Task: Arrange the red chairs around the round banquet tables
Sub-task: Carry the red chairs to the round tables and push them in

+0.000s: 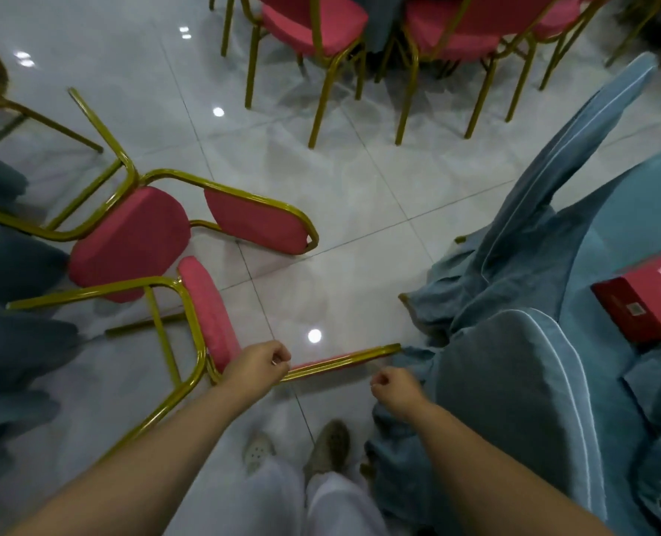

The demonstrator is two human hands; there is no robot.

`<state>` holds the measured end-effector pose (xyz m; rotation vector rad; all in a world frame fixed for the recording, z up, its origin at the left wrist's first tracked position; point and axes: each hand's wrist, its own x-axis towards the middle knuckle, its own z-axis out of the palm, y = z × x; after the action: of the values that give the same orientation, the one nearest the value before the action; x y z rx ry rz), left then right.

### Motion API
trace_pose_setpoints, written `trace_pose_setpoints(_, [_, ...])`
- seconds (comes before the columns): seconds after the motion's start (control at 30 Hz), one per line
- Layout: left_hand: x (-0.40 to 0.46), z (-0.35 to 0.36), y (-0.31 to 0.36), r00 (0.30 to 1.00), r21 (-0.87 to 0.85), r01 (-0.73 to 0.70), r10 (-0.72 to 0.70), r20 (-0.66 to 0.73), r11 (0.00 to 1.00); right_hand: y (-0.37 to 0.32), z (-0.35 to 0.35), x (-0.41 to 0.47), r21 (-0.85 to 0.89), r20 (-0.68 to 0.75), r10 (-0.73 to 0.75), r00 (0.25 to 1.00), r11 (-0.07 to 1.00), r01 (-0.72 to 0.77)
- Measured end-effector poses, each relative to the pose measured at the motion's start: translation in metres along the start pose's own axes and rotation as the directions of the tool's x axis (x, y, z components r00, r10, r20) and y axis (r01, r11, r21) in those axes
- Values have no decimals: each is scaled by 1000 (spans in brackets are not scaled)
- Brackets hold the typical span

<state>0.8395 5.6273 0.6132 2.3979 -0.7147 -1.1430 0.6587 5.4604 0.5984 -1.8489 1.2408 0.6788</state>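
While left hand (257,365) grips red chair (209,311) backrest top, right hand (394,388) curls empty. Recommend: both hands on frame, keep legs off tablecloth (514,381).

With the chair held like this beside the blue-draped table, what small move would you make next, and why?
Probably bring the right hand onto the gold backrest rail beside the left hand, then swing the near chair toward the draped table. Only the left hand grips the rail; the right is curled and holds nothing, and the chair stands tipped, nested against another red chair.
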Motion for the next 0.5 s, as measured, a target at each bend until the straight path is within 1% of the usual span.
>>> trace_pose_setpoints(0.07, [25,22,-8,998,14,15,-16,53,1000,7,9,26,34,8,56,998,998,-57])
trace_pose_setpoints(0.27, [104,96,-42,989,34,58,-63,135,998,34,38,117,60,-34,113,993,992,-111])
trace_pose_setpoints(0.33, [128,123,-52,987,61,31,-40,153,998,46,47,147,55,-66,120,991,992,-116])
trace_pose_setpoints(0.43, [165,166,-58,986,84,-21,7,164,996,62,58,186,-25,-106,139,985,990,-142])
trace_pose_setpoints(0.5, [188,193,-57,981,115,-74,52,186,991,72,65,208,-80,-143,123,982,988,-135])
